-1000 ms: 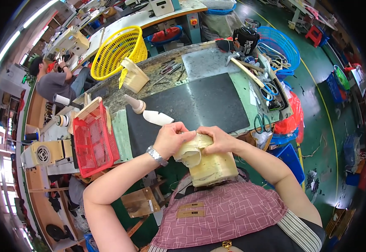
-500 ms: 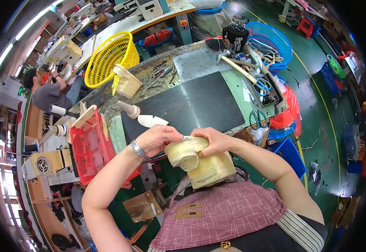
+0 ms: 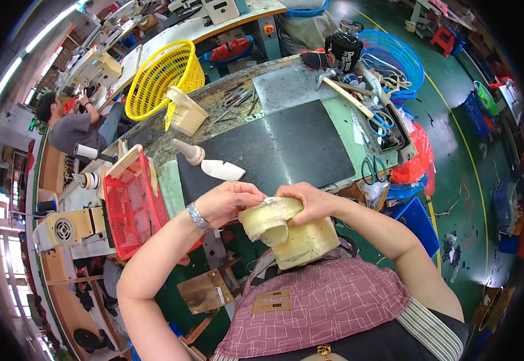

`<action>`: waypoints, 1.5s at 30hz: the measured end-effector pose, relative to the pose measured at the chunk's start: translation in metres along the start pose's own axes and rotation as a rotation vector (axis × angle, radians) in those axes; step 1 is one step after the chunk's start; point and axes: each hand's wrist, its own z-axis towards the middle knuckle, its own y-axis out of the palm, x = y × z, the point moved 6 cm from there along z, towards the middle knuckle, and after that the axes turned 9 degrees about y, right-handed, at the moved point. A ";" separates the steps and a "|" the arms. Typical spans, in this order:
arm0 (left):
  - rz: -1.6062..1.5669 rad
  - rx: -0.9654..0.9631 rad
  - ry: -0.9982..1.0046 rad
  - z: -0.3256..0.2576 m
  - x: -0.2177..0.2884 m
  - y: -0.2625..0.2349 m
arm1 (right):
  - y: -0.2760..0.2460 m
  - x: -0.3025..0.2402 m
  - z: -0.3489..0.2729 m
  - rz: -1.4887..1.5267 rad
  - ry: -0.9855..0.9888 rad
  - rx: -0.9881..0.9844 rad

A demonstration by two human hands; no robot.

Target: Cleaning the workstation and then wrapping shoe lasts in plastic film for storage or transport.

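Observation:
In front of my apron, a pale yellow rounded piece (image 3: 269,218) with ragged edges sits against a wider, smooth pale yellow block (image 3: 306,243); I cannot tell whether they are one object. My left hand (image 3: 228,203), with a metal watch on its wrist, pinches the upper left rim of the piece between thumb and fingers. Over the right side of that piece curls my right hand (image 3: 310,203), thumb on the near face. Beyond my hands lie a white pointed flat piece (image 3: 222,170) and a cone-shaped spool (image 3: 188,151).
A black mat (image 3: 274,147) covers the bench middle. Left stand a red basket (image 3: 131,207), a wooden block (image 3: 187,114) and a yellow basket (image 3: 160,81). Right are a hammer (image 3: 352,99), scissors (image 3: 372,169) and a blue basket (image 3: 394,54). A co-worker (image 3: 75,126) sits far left.
The bench and its contents sit slightly further right in the view. My hands keep their hold on the pale yellow piece, with only a slight shift of the left fingers.

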 end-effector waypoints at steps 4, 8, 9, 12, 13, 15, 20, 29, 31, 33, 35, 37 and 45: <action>0.228 0.013 0.119 0.007 -0.004 0.005 | 0.006 -0.005 0.002 -0.021 -0.008 -0.036; 0.991 0.107 0.232 0.015 -0.004 0.007 | 0.008 -0.005 0.003 -0.065 -0.002 0.020; 0.991 0.106 0.233 0.015 -0.001 0.004 | 0.007 -0.005 0.003 -0.066 -0.001 0.022; 0.209 -0.037 -0.073 0.006 0.000 -0.002 | 0.005 -0.007 0.001 -0.100 0.013 0.025; 0.082 -0.035 -0.091 0.003 0.005 0.001 | 0.004 -0.006 0.001 -0.076 0.021 0.038; 0.445 0.074 0.022 0.012 0.003 0.001 | 0.003 -0.004 0.000 -0.056 0.023 0.047; 1.290 0.112 0.307 0.022 0.016 0.026 | 0.005 -0.004 -0.002 -0.048 0.032 0.083; 1.094 -0.098 0.314 0.009 0.003 0.021 | 0.003 -0.005 -0.014 -0.220 -0.098 0.143; 0.682 -0.163 0.246 0.010 -0.007 0.018 | 0.002 -0.004 -0.017 -0.220 -0.090 0.167; 0.698 -0.120 0.244 0.011 -0.006 0.019 | 0.001 -0.003 -0.018 -0.222 -0.079 0.193; 0.710 -0.075 0.246 0.013 -0.004 0.023 | -0.002 0.001 -0.016 -0.218 -0.032 0.208; 1.165 0.057 0.244 0.017 0.005 0.030 | -0.002 0.006 -0.016 -0.220 -0.021 0.218; 1.118 0.117 0.240 0.029 -0.005 0.018 | -0.003 0.010 -0.015 -0.255 -0.001 0.241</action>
